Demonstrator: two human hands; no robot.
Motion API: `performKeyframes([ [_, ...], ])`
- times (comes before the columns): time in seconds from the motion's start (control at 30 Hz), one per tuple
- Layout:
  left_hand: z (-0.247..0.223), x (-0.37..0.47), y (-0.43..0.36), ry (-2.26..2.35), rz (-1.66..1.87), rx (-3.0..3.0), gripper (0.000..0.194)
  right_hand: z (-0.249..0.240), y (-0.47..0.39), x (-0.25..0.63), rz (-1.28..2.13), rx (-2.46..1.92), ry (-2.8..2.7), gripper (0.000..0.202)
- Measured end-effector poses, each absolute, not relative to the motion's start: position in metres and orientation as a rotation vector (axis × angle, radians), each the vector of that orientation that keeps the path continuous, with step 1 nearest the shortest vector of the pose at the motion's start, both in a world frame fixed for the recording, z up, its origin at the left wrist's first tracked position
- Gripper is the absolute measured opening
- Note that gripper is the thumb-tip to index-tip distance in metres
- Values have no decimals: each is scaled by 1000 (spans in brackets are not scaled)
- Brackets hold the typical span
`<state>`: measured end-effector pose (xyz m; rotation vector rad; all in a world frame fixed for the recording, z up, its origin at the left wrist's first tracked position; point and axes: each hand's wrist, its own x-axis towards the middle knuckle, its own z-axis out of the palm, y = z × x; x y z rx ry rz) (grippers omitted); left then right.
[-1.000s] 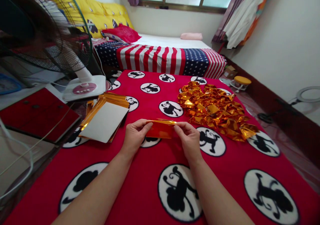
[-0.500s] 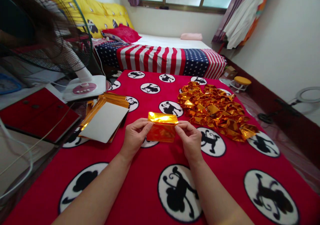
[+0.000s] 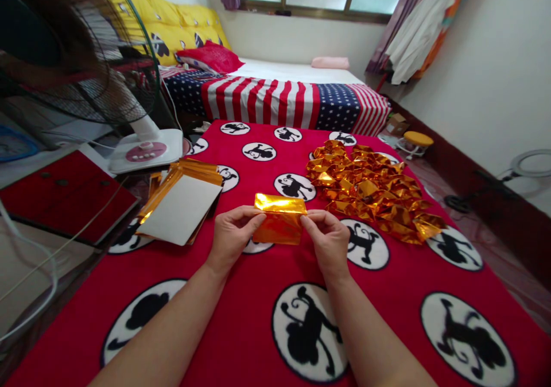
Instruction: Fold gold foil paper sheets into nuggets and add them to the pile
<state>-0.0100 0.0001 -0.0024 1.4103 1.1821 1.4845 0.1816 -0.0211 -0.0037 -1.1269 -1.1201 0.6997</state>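
Note:
Between my two hands is a sheet of gold foil paper (image 3: pixel 279 226), folded along a crease so that its far strip catches bright light. My left hand (image 3: pixel 232 235) pinches the paper's left edge between thumb and fingers. At the right edge, my right hand (image 3: pixel 328 239) pinches it the same way. To the left lies a stack of gold foil sheets (image 3: pixel 196 171), topped by a pale grey-white sheet (image 3: pixel 183 209). A heap of folded gold foil pieces (image 3: pixel 365 189) is spread out on the right.
A red cloth with monkey prints (image 3: pixel 241 329) covers the surface under my hands. On the left, a running fan (image 3: pixel 146 151) stands beside a dark red panel (image 3: pixel 64 189). Beyond are a bed (image 3: pixel 279 97) and a yellow stool (image 3: pixel 417 139).
Almost nothing differs. Both hands keep their pinch on the foil paper, whose lower flap has shifted slightly and looks a lighter gold.

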Motion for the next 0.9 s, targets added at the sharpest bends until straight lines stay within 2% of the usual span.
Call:
performKeyframes([
  [0.43, 1, -7, 1, 1099, 1483, 1207, 30, -5, -22, 182, 691, -1142, -1108, 13],
  [0.9, -2, -8, 4, 1098, 1460, 1201, 38, -8, -21, 182, 687, -1117, -1115, 12],
])
